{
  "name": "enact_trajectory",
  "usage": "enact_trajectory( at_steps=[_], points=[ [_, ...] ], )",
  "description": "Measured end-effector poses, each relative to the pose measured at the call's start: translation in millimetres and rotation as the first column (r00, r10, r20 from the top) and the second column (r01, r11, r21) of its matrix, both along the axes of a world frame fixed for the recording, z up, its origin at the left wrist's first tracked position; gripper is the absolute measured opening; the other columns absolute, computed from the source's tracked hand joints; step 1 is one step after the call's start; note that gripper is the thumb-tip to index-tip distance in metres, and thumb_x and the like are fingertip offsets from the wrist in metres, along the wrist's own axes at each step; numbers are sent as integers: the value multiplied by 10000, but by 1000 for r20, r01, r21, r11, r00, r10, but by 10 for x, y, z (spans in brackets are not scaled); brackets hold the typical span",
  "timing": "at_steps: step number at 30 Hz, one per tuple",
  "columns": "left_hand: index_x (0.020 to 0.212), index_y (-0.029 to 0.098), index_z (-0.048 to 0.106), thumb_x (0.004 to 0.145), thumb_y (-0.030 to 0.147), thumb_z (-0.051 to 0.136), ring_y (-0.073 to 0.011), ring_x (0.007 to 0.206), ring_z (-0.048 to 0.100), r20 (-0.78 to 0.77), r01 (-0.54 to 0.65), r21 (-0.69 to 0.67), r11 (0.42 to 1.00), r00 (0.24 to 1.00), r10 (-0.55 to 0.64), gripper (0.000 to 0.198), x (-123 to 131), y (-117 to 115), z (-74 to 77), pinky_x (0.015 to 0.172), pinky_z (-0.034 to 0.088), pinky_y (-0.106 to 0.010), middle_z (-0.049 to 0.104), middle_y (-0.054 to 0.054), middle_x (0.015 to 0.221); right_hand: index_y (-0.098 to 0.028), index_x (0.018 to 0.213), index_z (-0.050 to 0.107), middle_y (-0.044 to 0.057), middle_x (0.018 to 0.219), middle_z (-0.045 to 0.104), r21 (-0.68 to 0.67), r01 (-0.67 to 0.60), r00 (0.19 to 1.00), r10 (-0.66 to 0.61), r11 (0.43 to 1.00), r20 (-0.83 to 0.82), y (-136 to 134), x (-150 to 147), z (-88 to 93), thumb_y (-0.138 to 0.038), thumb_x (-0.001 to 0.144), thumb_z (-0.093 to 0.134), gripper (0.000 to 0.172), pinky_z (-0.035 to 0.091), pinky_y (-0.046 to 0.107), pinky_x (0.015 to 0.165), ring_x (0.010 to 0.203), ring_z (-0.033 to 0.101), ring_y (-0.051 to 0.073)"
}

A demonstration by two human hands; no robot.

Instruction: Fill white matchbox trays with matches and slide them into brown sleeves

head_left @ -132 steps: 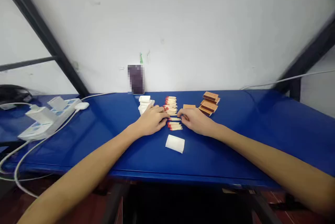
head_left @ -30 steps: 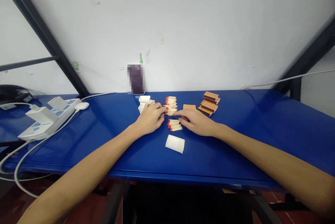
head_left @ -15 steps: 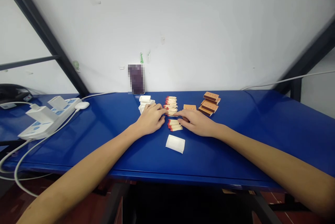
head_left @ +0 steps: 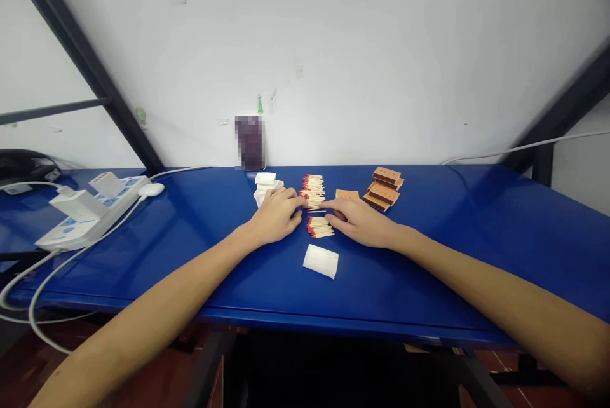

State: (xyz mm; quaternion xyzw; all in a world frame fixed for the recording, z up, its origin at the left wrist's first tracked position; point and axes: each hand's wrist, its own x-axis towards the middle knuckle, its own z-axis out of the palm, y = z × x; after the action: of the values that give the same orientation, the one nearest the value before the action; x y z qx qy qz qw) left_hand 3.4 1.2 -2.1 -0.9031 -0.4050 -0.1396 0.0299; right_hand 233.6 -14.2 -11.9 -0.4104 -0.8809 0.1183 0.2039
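Really comes down to 1 relation here: the big match pile (head_left: 313, 190) sitting between 2 hands on the blue table (head_left: 429, 204), sticks lying crosswise, red heads to the left, pale ends to the right. Got the left hand (head_left: 276, 216) loosely curled right beside the red heads, no clear view under the fingers, so can't tell about any grip. Got the right hand (head_left: 355, 220) about half open, index stretched to the pale ends at the near edge, thumb by the smaller match bunch (head_left: 321, 227), nothing visibly pinched. Pretty much a tie for nearest, 1 hand per stick end. Just below the smaller match bunch, toward the front edge, a white tray (head_left: 321, 261), slightly askew.
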Motion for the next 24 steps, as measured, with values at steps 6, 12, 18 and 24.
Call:
enact_trajectory(
  at_steps=[6, 12, 18, 24],
  points=[
    [1122, 205, 661, 921, 200, 466, -249, 1011, 547, -3, -9, 8, 1000, 1000, 9, 280, 9, -17, 8, 902, 371, -436, 626, -75, 1026, -92, 1255, 623, 90, 816, 691, -20, 8, 1000, -8, 1000, 10, -24, -6, 25, -256, 976, 452, 367, 449, 334, 707, 758, 621, 220],
    [1137, 208, 657, 926, 204, 464, -253, 1018, 544, -7, -12, 9, 1000, 1000, 12, 287, 15, -21, 9, 909, 371, -441, 628, -77, 1036, -99, 1229, 629, 67, 762, 664, -31, 19, 1000, -19, 999, 12, -26, -10, 19, -257, 975, 453, 347, 428, 323, 671, 706, 591, 204],
    [1147, 195, 648, 921, 205, 467, -252, 1013, 546, -19, -14, 22, 1000, 1000, 14, 289, 16, -22, 4, 899, 370, -435, 631, -77, 1039, -105, 1194, 641, 49, 733, 638, -28, 13, 1000, -12, 1000, 2, -15, 3, 24, -272, 981, 449, 332, 404, 313, 650, 674, 565, 189],
    [1140, 202, 648, 922, 199, 461, -246, 1001, 545, -24, -14, 25, 1000, 1000, 15, 287, 14, -17, -1, 884, 363, -423, 634, -73, 1028, -110, 1259, 611, 59, 773, 654, -34, 5, 1000, -5, 999, -24, -7, 20, 2, -318, 997, 427, 383, 405, 322, 662, 697, 573, 199]
  ],
)
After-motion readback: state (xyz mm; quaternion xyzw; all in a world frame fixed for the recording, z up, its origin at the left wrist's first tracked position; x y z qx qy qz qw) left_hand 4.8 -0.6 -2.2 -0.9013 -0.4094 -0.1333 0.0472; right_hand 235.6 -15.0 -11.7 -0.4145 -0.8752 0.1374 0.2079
